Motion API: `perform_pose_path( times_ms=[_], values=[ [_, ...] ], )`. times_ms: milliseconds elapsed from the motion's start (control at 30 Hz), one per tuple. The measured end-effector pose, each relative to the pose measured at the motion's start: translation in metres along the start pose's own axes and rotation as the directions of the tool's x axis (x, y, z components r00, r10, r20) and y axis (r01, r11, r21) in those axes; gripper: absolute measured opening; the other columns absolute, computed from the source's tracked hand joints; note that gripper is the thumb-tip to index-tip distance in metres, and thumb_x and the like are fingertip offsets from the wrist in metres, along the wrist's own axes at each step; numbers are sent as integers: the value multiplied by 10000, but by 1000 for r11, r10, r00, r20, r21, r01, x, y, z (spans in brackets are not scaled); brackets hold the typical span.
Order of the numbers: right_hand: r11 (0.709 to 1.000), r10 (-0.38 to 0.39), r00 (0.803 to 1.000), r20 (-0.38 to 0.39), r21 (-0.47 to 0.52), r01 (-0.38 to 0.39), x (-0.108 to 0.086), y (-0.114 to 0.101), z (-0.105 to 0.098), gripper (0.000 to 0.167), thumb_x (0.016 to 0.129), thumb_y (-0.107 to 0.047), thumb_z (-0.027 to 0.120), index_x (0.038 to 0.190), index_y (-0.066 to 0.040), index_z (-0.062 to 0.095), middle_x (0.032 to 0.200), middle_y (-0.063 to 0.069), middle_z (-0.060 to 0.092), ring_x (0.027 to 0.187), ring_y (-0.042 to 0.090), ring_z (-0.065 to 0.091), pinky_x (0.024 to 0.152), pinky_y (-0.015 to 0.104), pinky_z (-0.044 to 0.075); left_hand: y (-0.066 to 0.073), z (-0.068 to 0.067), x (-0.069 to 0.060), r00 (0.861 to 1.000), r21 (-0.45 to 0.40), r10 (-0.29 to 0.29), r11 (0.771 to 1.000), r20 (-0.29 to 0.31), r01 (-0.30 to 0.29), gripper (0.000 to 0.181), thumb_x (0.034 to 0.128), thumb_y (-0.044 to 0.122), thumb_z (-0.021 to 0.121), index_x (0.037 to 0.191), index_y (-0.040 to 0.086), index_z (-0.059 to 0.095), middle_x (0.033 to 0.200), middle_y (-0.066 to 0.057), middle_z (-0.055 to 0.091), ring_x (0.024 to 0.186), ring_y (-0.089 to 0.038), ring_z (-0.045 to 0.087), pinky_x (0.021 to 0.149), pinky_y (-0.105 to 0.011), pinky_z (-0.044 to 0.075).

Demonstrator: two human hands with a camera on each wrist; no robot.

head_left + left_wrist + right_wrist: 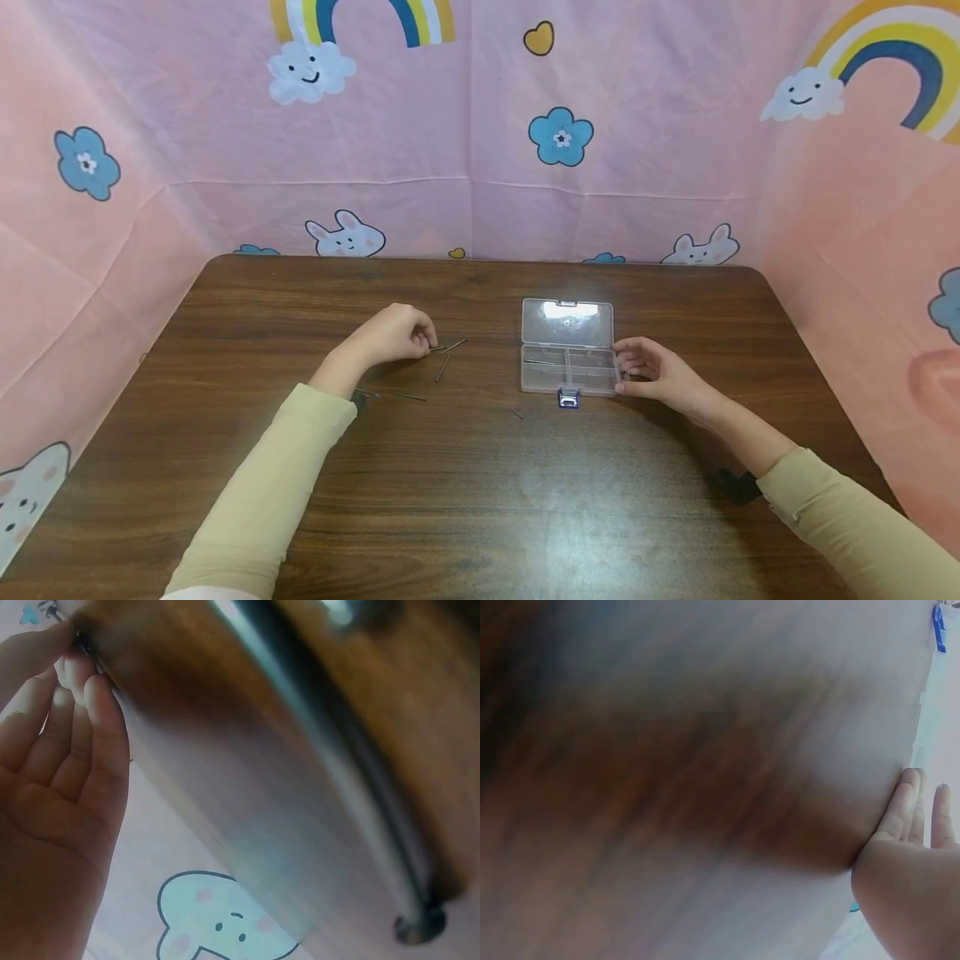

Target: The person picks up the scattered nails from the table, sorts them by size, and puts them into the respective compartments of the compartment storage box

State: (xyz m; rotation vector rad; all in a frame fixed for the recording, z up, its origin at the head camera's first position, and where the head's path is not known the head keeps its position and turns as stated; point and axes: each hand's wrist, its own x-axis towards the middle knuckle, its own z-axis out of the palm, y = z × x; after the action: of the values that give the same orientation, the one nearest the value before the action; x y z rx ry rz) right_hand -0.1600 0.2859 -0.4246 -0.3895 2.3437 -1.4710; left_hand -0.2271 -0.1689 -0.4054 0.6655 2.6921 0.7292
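Observation:
In the head view my left hand (397, 332) bends over the table left of centre and pinches a thin metal nail (438, 348) between thumb and fingertips. The left wrist view shows the thumb meeting the fingers on it. Two more nails, one (443, 368) below and one (456, 344) beside, lie near the fingertips. At the right stands a clear plastic compartment box (543, 382) with its lid (567, 325) raised at the back. A nail lies in its left part. My right hand (663, 379) touches the box's right end with fingers and thumb.
Another nail (410, 397) lies nearer the left wrist, partly hidden by the arm. A short one (517, 413) lies in front of the box. A blue-edged latch (568, 398) sticks out forward. Pink printed cloth (472, 125) stands around the brown wooden table (450, 500).

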Motion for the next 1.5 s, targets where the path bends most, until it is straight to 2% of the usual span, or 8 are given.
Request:
perform_pose_path(
  times_ms=[233,400,700,867,1167,1500],
  values=[
    [1000,0,1000,0,-4,0,0,2,0,574,974,-54,753,1471,38,481,1375,260,566,1143,92,586,991,105,466,3,-3,2,999,48,12,999,30,-13,193,894,-26,618,924,77,779,923,-62,748,784,-167,565,735,-300,466],
    [1000,0,1000,0,-3,0,1,1,0,580,973,-57,756,1476,32,481,1376,256,566,1144,93,587,991,104,468,8,-8,5,997,84,68,994,23,-70,220,881,-39,588,907,77,774,898,-48,751,778,-171,570,734,-315,474],
    [1000,-14,1000,4,5,14,1,1,0,576,970,-30,748,1470,57,475,1363,274,559,1123,69,589,987,105,473,32,-9,16,990,108,142,984,-22,-139,181,911,-25,630,926,73,780,883,-26,746,771,-154,569,743,-313,484],
    [1000,-19,1000,5,7,19,1,1,0,576,967,-20,746,1468,63,473,1356,274,558,1116,60,590,987,107,476,44,-3,25,982,125,183,976,-40,-176,159,920,-23,657,954,70,782,866,-9,718,771,-143,562,746,-307,485],
    [1000,-21,1000,7,14,21,1,1,0,576,964,-13,745,1466,64,472,1348,267,553,1117,70,589,987,116,480,67,9,37,965,151,254,959,-68,-242,162,938,-9,657,995,74,785,948,-23,728,817,-142,582,769,-292,505],
    [999,-31,999,9,14,31,1,4,-1,568,969,-16,744,1464,58,476,1340,251,556,1117,75,588,984,111,482,89,25,53,943,191,325,932,-63,-309,166,931,-8,664,985,78,796,993,-27,771,832,-141,611,800,-302,555]
  ],
)
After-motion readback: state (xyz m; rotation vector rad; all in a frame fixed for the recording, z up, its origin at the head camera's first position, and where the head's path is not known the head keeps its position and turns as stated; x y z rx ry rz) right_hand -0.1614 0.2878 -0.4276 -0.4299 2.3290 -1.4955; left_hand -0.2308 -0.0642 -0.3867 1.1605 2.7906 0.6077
